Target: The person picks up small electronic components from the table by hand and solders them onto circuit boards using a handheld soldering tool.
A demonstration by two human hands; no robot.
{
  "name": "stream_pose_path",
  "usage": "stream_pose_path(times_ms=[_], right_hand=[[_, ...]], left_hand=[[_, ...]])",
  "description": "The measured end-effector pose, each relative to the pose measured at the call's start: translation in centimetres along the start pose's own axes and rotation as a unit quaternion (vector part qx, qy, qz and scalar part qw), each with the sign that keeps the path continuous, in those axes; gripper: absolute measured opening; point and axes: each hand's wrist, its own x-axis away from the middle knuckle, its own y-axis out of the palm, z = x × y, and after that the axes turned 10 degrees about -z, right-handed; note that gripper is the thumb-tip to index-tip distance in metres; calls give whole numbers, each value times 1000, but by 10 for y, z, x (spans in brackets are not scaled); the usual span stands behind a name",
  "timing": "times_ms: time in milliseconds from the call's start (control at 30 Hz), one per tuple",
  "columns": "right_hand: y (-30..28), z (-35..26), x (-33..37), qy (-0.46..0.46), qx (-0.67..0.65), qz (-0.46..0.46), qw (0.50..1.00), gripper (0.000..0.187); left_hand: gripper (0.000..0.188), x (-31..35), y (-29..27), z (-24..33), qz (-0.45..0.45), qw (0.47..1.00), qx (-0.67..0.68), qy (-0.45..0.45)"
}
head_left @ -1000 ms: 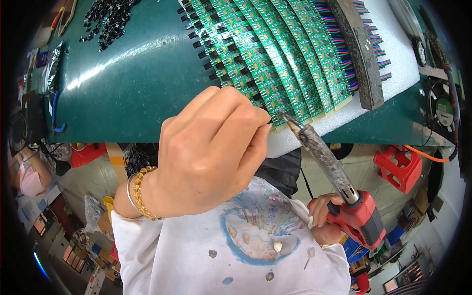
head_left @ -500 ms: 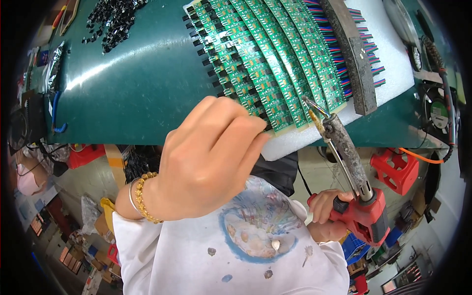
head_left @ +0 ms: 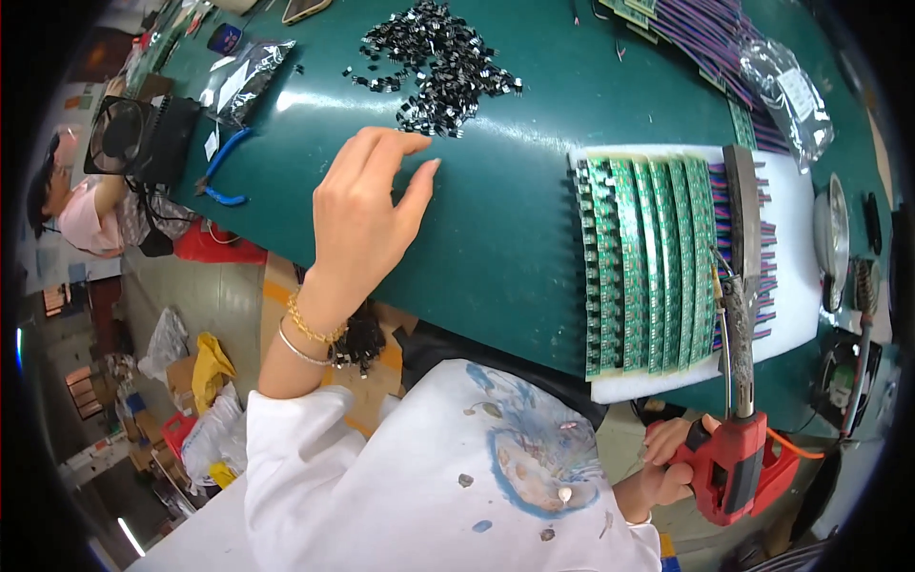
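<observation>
My left hand (head_left: pixel 367 205) reaches over the green table, thumb and forefinger apart with nothing between them. Just beyond its fingertips lies a heap of small black electronic parts (head_left: pixel 434 76). Low on the right, my right hand (head_left: pixel 667 458) grips a red soldering gun (head_left: pixel 722 467), its long metal barrel pointing up. The gun's tip is close to the right edge of several rows of green circuit boards (head_left: pixel 653 267); whether it touches them I cannot tell. Black parts line the boards' left edge. A dark metal bar (head_left: pixel 742 195) lies across the coloured wires at their right.
White foam (head_left: pixel 796 238) lies under the boards. Blue-handled cutters (head_left: pixel 227 167), a black fan (head_left: pixel 124 133) and a dark bag of parts (head_left: pixel 250 81) are at the left. A clear plastic bag (head_left: pixel 786 95) and more wired boards sit at far right. Another person (head_left: pixel 91 214) sits far left.
The view has swung left. My left hand has moved from the boards to the black heap, and its closed fingers have parted. My right hand still holds the soldering gun.
</observation>
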Motion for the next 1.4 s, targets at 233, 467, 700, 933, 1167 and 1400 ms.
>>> stream_pose_path(times_ms=[233,467,700,933,1167,1400], right_hand=[[1,-5,-30,-23,89,-38,995,67],[-38,4,14,86,117,55,988,68],[-18,6,2,84,118,1,989,72],[28,-11,-43,127,68,-43,989,63],[27,-23,-44,163,119,-38,979,65],[14,-25,-53,65,169,-143,973,69]], left_hand=[[10,-36,4,-15,-67,982,-84,154],[12,-57,-3,-25,-126,963,-82,222],[14,-43,-6,14,-91,979,137,117],[31,10,9,119,-110,853,345,376],[32,20,26,138,-65,859,326,390],[38,23,19,138,-83,873,228,424]])
